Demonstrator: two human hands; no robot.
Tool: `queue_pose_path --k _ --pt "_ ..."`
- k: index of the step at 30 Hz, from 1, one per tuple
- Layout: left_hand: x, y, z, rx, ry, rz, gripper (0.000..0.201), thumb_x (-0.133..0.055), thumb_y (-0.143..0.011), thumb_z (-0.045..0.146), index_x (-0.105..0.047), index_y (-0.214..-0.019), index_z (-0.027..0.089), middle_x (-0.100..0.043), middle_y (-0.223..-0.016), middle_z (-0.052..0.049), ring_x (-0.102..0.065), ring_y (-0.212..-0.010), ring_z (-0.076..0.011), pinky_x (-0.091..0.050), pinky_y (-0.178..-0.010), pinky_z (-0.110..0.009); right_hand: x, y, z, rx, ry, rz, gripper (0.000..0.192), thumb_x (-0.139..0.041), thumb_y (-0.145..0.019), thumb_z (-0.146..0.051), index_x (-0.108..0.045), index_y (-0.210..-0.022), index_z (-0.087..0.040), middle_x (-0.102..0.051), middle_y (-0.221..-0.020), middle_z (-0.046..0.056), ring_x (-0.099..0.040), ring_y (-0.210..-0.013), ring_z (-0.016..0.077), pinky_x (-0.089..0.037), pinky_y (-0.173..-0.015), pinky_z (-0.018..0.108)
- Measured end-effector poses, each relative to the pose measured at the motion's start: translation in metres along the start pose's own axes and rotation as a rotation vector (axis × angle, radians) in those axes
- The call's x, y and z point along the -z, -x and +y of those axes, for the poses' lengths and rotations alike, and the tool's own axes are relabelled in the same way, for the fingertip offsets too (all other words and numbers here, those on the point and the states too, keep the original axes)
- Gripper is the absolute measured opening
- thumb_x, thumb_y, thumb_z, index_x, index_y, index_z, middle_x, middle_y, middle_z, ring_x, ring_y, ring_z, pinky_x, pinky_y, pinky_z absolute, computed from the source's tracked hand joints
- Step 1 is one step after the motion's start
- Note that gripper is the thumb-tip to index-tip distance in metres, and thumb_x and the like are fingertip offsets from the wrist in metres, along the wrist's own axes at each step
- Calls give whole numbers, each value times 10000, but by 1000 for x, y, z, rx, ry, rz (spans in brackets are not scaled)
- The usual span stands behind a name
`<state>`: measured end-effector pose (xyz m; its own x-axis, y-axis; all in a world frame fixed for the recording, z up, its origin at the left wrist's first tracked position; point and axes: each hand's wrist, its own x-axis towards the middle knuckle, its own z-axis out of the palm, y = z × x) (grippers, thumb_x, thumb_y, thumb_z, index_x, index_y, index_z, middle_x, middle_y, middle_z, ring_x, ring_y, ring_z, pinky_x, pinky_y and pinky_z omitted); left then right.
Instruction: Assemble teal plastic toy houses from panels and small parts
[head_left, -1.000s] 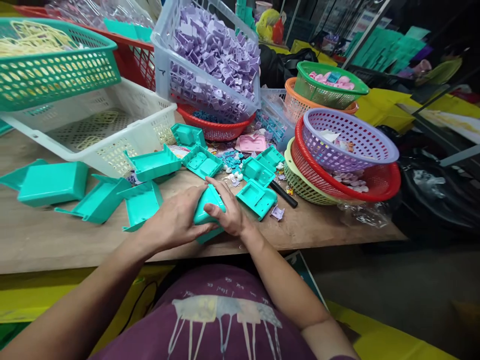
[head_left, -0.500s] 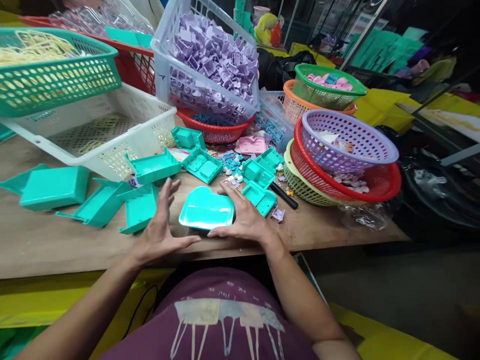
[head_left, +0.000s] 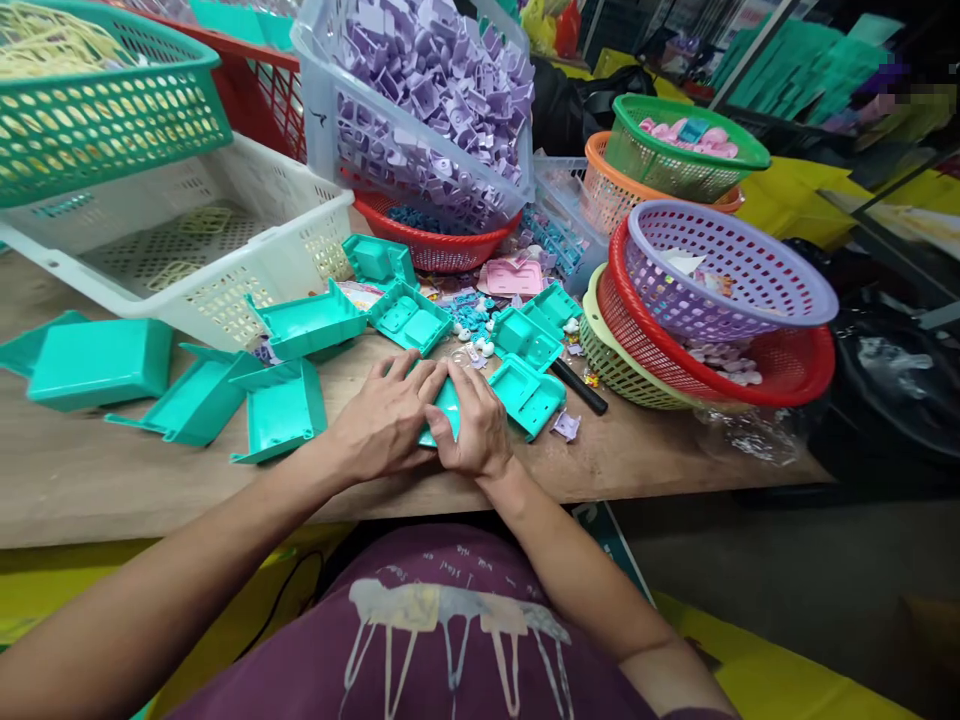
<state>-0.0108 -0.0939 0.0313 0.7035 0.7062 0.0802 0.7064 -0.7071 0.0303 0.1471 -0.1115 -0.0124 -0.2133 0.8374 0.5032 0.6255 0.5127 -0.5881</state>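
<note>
A teal plastic case [head_left: 447,408] lies flat on the wooden table [head_left: 112,480] near its front edge. My left hand [head_left: 386,418] and my right hand [head_left: 472,425] both press down on top of it, fingers together, covering most of its lid. Only a strip of teal shows between the hands. Just right of my right hand lies an open teal tray part [head_left: 527,395]. More teal halves [head_left: 281,410] lie to the left of my left hand.
A white basket [head_left: 187,260] and a green one [head_left: 97,110] stand at back left. A tilted crate of purple parts [head_left: 427,100] rests on a red basket. Stacked round baskets [head_left: 720,300] crowd the right. A black marker [head_left: 579,388] and small loose parts lie mid-table.
Half a second ago my hands were spread open at either side of the flat teal case. Now both have closed over its top and press on it.
</note>
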Motion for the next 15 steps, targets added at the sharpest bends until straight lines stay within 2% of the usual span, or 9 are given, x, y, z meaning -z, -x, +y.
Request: queue_pose_path --k 2,4,6,9,10,11,13,15 --pt "-4 2 1 48 -8 78 890 -631 -771 432 -278 -1486 34 -516 -1355 -236 -385 -1290 -449 -356 -1035 -558 3 -6 2 39 -40 20 642 -391 -946 -492 -462 -1385 -30 -571 -1299 227 -498 -1280 314 -407 -1105 484" --pt "-7 7 0 88 -22 204 966 -671 -760 463 -214 -1521 83 -493 -1359 -230 -351 -1314 -457 -327 -1057 -584 8 -10 2 70 -50 30 642 -450 -934 -492 -438 -1409 -62 -548 -1326 205 -477 -1283 306 -371 -1123 502" --pt "-6 17 -1 59 1 323 1048 -699 -755 513 -139 -1555 133 -451 -1379 -227 -299 -1352 -468 -281 -1090 -625 15 -9 3 106 -50 -11 651 -525 -916 -487 -411 -1435 -111 -538 -1337 181 -473 -1274 296 -358 -1125 513" --pt "-2 39 2 -73 207 403 1037 -737 -759 482 -141 -1570 236 -418 -1386 -178 -345 -1353 -406 -334 -1112 -578 24 4 7 203 -80 -85 472 -577 -927 -412 -502 -1330 -177 -590 -1245 141 -514 -1223 264 -395 -1100 487" --pt "-1 47 3 -51 308 443 998 -746 -764 442 -175 -1563 270 -409 -1391 -157 -380 -1339 -373 -375 -1103 -545 26 11 9 236 -95 -101 378 -586 -931 -381 -545 -1258 -196 -604 -1211 127 -526 -1209 254 -412 -1088 475" --pt "-1 54 5 36 419 487 949 -741 -778 411 -207 -1553 292 -397 -1405 -141 -415 -1322 -343 -414 -1085 -517 28 18 9 256 -115 -107 312 -609 -923 -372 -575 -1187 -211 -607 -1196 118 -527 -1207 250 -423 -1079 466" --pt "-7 62 7 363 652 523 829 -678 -839 427 -260 -1537 271 -383 -1452 -147 -468 -1298 -317 -465 -1044 -504 28 29 7 228 -191 -87 327 -678 -871 -429 -597 -1104 -214 -574 -1248 123 -505 -1245 261 -425 -1082 465" --pt "-17 61 6 681 852 438 707 -552 -913 515 -333 -1507 202 -427 -1469 -179 -494 -1301 -324 -481 -1025 -511 25 32 1 54 -310 -9 439 -670 -849 -533 -583 -1115 -195 -500 -1363 149 -462 -1309 279 -404 -1106 469"
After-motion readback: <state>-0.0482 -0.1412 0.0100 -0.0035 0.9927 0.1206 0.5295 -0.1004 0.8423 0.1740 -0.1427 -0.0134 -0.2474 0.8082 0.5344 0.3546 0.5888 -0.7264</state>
